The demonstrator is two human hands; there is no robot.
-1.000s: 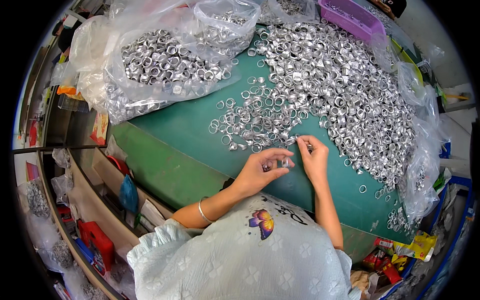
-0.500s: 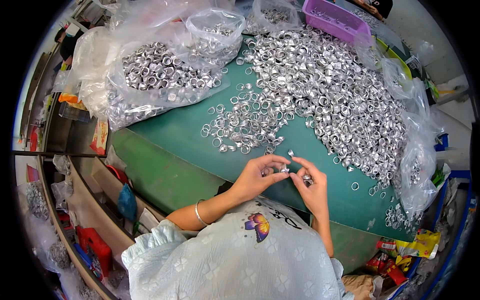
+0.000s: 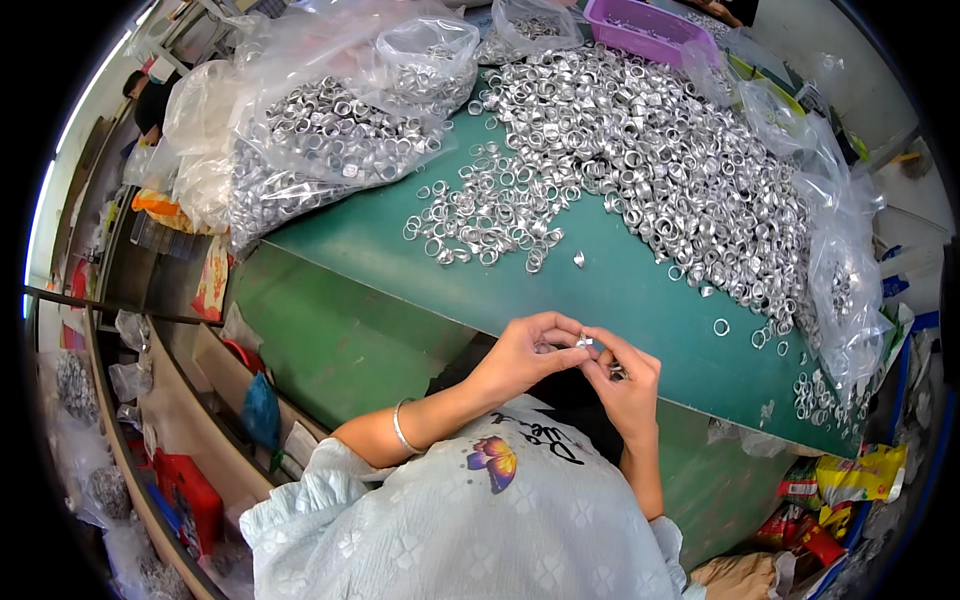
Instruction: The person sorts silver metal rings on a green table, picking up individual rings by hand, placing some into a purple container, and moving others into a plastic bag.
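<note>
My left hand (image 3: pixel 524 352) and my right hand (image 3: pixel 626 380) meet at the near edge of the green table (image 3: pixel 370 250), fingertips together on a small silver metal ring (image 3: pixel 583 342). More small rings seem to lie in my right palm, mostly hidden. A large heap of the same silver rings (image 3: pixel 650 150) covers the far and right part of the table, with a looser scatter (image 3: pixel 490 215) nearer me. One ring (image 3: pixel 579 259) lies alone just beyond my hands.
Clear plastic bags full of rings (image 3: pixel 320 130) sit at the far left; another bag (image 3: pixel 845 290) hangs at the right edge. A purple tray (image 3: pixel 650 25) stands at the back. Shelves with red and blue items (image 3: pixel 190 500) run below left.
My hands have drawn back from the scattered rings toward my body at the table's near edge, still pinched together on a ring.
</note>
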